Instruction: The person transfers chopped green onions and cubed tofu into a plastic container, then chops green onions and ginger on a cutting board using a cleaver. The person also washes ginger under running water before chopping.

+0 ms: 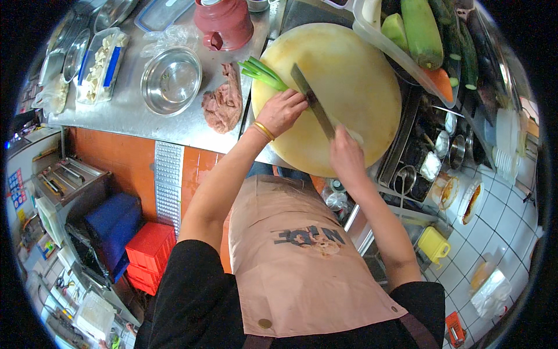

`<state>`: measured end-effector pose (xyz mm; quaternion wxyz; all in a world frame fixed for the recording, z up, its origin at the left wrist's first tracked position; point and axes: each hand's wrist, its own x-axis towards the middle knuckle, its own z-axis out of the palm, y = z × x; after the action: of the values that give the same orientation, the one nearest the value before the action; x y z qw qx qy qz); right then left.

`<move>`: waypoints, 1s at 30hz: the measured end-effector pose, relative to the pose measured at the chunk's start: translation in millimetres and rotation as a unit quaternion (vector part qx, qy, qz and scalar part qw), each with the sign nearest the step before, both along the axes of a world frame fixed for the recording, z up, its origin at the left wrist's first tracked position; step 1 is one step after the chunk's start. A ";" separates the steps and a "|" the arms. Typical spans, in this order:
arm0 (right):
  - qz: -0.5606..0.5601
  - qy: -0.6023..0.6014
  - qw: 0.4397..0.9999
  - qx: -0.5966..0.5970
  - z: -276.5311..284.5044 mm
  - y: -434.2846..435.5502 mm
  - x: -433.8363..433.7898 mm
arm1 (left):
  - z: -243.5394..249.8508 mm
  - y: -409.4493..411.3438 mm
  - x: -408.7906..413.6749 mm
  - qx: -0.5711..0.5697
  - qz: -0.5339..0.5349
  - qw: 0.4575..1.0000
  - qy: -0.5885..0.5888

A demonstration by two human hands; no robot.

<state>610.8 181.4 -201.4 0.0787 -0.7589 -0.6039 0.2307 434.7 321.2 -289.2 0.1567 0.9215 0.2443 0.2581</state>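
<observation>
My left hand (283,111) presses a bundle of green onions (263,75) onto a round, yellowed chopping board (366,83). The green ends stick out past the board's left rim. In my right hand (347,150) is the handle of a cleaver (317,104), its long blade slanting up and left across the board. The blade lies right against the fingertips of my left hand, and the fingers hide the onions there. Something pale, partly covered by my right hand, lies on the board beside it; I cannot tell what it is.
Left of the board are a crumpled cloth (224,102), a steel bowl (171,83), a red pot (224,24) and a tub of white pieces (101,70). A plastic bin (405,54) of vegetables overhangs the board's upper right. Containers with ladles (405,179) stand at right.
</observation>
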 end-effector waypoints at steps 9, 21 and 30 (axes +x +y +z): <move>-0.039 0.051 0.998 0.005 -26.4 29.0 12.1 | 4.8 23.4 -24.8 0.052 -0.023 0.993 0.099; -0.029 0.017 0.999 -0.004 -5.1 -70.2 51.8 | 7.6 -56.5 22.7 -0.026 -0.037 0.996 0.073; -0.023 -0.002 1.000 0.015 14.1 -81.3 25.9 | 2.3 -37.0 22.2 -0.011 -0.094 0.994 0.047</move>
<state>636.7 100.1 -187.4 0.0939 -0.7717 -0.5898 0.2186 456.9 284.2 -286.9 0.1786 0.9498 0.1668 0.1956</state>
